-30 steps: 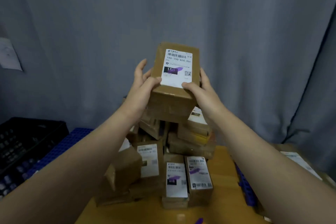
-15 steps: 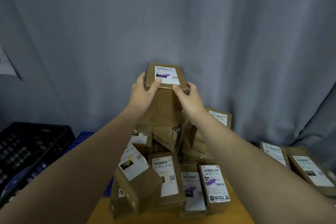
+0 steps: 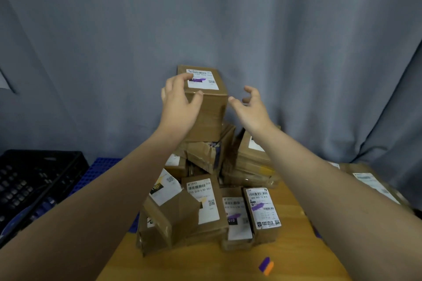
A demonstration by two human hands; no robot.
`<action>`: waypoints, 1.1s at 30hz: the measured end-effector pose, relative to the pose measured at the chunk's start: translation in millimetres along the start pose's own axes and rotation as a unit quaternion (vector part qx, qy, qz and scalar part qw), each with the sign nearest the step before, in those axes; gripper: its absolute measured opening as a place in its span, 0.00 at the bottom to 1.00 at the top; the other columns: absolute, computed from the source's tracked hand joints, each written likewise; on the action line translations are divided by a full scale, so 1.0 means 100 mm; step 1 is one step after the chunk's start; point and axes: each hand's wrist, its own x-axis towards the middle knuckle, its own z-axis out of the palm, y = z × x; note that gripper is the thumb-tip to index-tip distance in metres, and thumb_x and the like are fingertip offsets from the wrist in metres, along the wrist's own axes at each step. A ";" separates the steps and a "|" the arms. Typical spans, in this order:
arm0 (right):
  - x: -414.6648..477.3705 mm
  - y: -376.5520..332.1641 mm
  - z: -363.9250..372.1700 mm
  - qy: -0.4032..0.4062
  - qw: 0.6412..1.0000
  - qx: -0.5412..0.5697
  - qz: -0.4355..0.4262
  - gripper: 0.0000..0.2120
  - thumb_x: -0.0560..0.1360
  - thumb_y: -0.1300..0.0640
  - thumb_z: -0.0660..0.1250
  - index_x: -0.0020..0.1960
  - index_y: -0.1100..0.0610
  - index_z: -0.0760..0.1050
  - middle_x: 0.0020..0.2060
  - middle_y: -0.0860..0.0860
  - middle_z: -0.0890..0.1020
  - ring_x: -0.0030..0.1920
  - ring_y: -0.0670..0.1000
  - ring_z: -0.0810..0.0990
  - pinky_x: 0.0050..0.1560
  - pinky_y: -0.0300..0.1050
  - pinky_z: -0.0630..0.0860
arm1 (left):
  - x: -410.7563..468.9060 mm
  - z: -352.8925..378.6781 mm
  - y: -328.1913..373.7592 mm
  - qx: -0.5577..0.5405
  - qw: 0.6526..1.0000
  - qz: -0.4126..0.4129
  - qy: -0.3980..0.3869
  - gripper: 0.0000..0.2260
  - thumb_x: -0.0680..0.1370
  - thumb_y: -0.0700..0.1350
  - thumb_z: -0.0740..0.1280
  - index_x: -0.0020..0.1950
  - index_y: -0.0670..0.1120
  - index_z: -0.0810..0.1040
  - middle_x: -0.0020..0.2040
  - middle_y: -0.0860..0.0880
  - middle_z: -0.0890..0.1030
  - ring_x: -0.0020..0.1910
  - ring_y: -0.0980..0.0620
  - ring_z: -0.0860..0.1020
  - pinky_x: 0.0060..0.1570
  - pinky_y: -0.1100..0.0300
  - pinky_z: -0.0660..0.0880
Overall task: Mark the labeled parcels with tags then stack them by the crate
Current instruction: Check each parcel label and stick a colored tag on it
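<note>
A brown parcel (image 3: 212, 112) with a white label and a purple mark on top stands upright at the summit of a pile of labelled parcels (image 3: 203, 205). My left hand (image 3: 180, 102) is at the parcel's left front corner, fingers spread and curved over the label's edge, thumb near the front rim, without a firm grip. My right hand (image 3: 253, 109) hovers just right of the parcel, apart from it, fingers open. A black crate (image 3: 34, 180) sits at the left, beside the pile.
The pile rests on a wooden table (image 3: 228, 264). A small purple and orange marker (image 3: 266, 266) lies near the table's front. A blue grid panel (image 3: 98, 166) lies between crate and pile. More labelled parcels (image 3: 370, 180) lie at the right. A grey curtain hangs behind.
The parcel came down from in front of me onto the top of the pile. My right hand has let go and drawn away to the right; my left hand has loosened.
</note>
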 end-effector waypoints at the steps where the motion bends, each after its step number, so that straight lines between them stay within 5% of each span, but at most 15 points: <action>1: -0.04 0.04 -0.06 0.006 1.000 -0.010 -0.002 0.30 0.78 0.49 0.64 0.75 0.52 0.56 0.70 0.56 0.67 0.69 0.53 0.67 0.65 0.46 0.67 | -0.06 0.05 0.06 -0.007 1.000 0.010 -0.009 0.17 0.79 0.44 0.63 0.69 0.49 0.68 0.69 0.51 0.66 0.69 0.53 0.60 0.60 0.67 0.57; 8: -0.57 0.57 -0.69 0.005 0.997 -0.071 0.010 0.26 0.77 0.54 0.66 0.72 0.52 0.61 0.60 0.51 0.72 0.59 0.51 0.74 0.60 0.49 0.73 | -0.62 0.54 0.28 -0.018 0.996 0.036 -0.077 0.15 0.79 0.43 0.63 0.66 0.49 0.70 0.65 0.51 0.69 0.64 0.53 0.63 0.59 0.66 0.60; 13: -1.05 1.27 -1.47 -0.023 0.988 -0.145 0.057 0.22 0.77 0.58 0.66 0.69 0.57 0.66 0.55 0.52 0.75 0.60 0.53 0.76 0.61 0.48 0.72 | -1.25 1.19 0.23 -0.029 0.986 -0.013 -0.163 0.14 0.77 0.40 0.65 0.63 0.47 0.73 0.61 0.47 0.73 0.62 0.46 0.71 0.65 0.49 0.68; 17: -1.38 1.79 -2.18 -0.006 0.976 -0.172 0.133 0.19 0.77 0.56 0.66 0.67 0.55 0.68 0.55 0.54 0.79 0.56 0.52 0.77 0.55 0.43 0.71 | -1.83 1.82 0.41 -0.059 0.967 -0.052 -0.243 0.14 0.77 0.38 0.65 0.63 0.44 0.74 0.60 0.46 0.74 0.61 0.49 0.74 0.59 0.61 0.70; 20: -1.65 2.12 -2.63 0.002 0.970 -0.179 0.166 0.16 0.77 0.60 0.65 0.64 0.58 0.71 0.55 0.56 0.80 0.51 0.51 0.77 0.49 0.37 0.68 | -2.27 2.31 0.53 -0.047 0.947 -0.081 -0.309 0.15 0.77 0.39 0.66 0.64 0.42 0.72 0.62 0.43 0.74 0.62 0.47 0.74 0.61 0.51 0.72; 26: -2.04 2.48 -3.35 0.010 0.962 -0.246 0.116 0.14 0.77 0.59 0.65 0.62 0.57 0.76 0.59 0.53 0.78 0.61 0.52 0.75 0.60 0.40 0.67 | -3.14 3.07 1.06 -0.074 0.901 -0.197 -0.380 0.17 0.80 0.45 0.64 0.67 0.43 0.69 0.63 0.46 0.72 0.56 0.53 0.74 0.51 0.64 0.67; 33: -2.32 2.72 -4.32 0.131 0.910 -0.360 0.157 0.19 0.75 0.55 0.64 0.66 0.54 0.72 0.65 0.57 0.72 0.66 0.59 0.68 0.67 0.49 0.61 | -3.58 3.66 1.88 -0.127 0.854 -0.241 -0.443 0.16 0.79 0.51 0.64 0.66 0.48 0.69 0.63 0.49 0.73 0.55 0.54 0.72 0.45 0.64 0.69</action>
